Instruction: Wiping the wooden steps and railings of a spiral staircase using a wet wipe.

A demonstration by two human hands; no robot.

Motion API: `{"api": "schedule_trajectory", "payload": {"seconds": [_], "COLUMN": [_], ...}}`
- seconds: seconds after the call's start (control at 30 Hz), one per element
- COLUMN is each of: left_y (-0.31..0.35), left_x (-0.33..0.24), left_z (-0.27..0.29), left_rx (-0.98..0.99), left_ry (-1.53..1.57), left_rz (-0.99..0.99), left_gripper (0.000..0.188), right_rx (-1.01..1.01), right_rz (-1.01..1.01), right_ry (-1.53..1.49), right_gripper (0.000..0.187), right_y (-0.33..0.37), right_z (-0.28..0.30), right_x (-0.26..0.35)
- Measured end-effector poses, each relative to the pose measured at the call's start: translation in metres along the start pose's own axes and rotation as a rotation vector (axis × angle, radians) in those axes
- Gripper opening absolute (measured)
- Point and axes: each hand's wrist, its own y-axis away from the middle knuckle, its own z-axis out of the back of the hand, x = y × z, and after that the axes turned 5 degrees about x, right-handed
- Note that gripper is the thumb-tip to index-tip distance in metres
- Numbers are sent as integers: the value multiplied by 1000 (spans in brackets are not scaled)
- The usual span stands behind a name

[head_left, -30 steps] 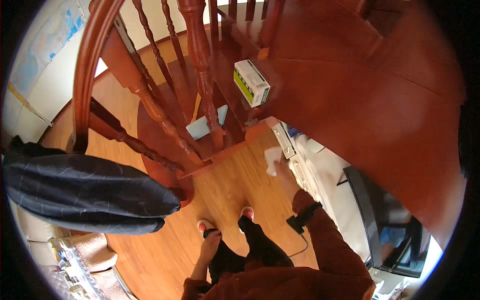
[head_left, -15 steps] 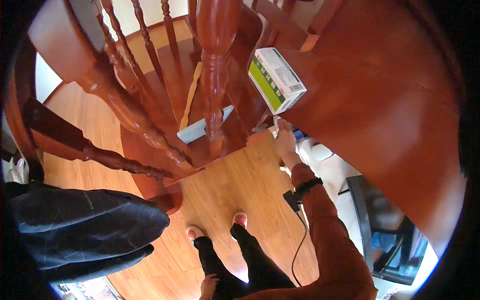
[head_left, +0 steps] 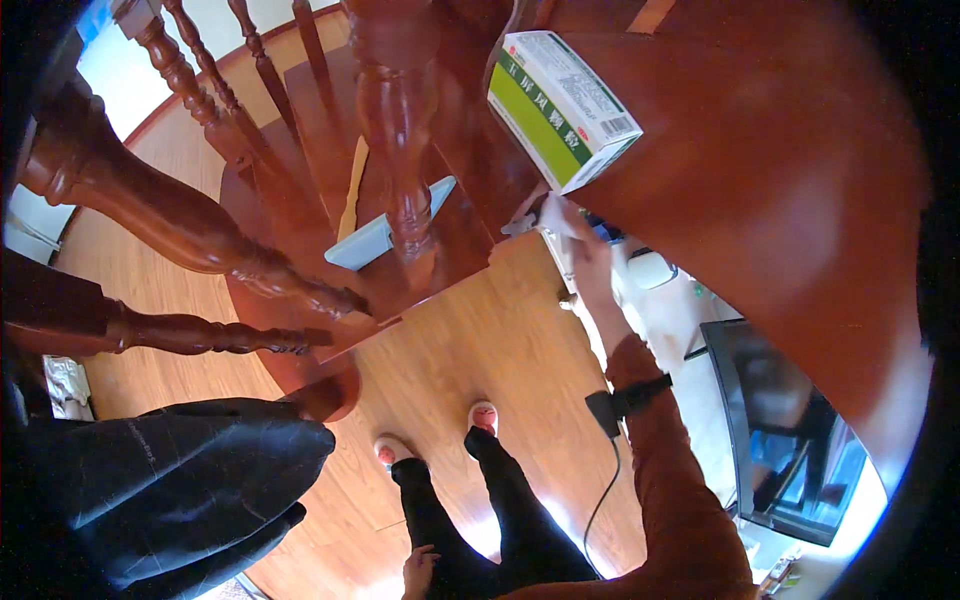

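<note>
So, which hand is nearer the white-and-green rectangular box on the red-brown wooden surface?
The right hand: it is just below the box in the picture, holding a thin white cloth. The left hand is far lower, beside the black trouser leg.

White cloth (head_left: pixel 554 212), green-and-white box (head_left: pixel 562 112)

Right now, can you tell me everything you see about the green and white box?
The box looks like a closed cardboard carton, longer than wide. Its white upper face has small print and a barcode at one corner; the long side facing left is bright green, with a dark green stripe carrying white characters. It lies slanted in the picture, resting near the edge of a reddish-brown step. The right hand is just below its nearest corner; I can't tell whether they touch.
</note>
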Motion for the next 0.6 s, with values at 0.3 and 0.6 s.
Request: {"api": "schedule_trajectory", "payload": {"seconds": [0.3, 0.6], "left_y": [-5, 5], "left_x": [20, -3], "left_z": [12, 28], "left_rx": [28, 24], "left_ry": [279, 345], "left_rz": [-2, 65], "left_gripper": [44, 45], "right_rx": [-442, 16], "right_rz": [-560, 465], "right_ry": [-860, 297], "right_gripper": [35, 66], "right_y": [116, 18], "right_z": [-75, -66], "right_x": [-42, 123]}}
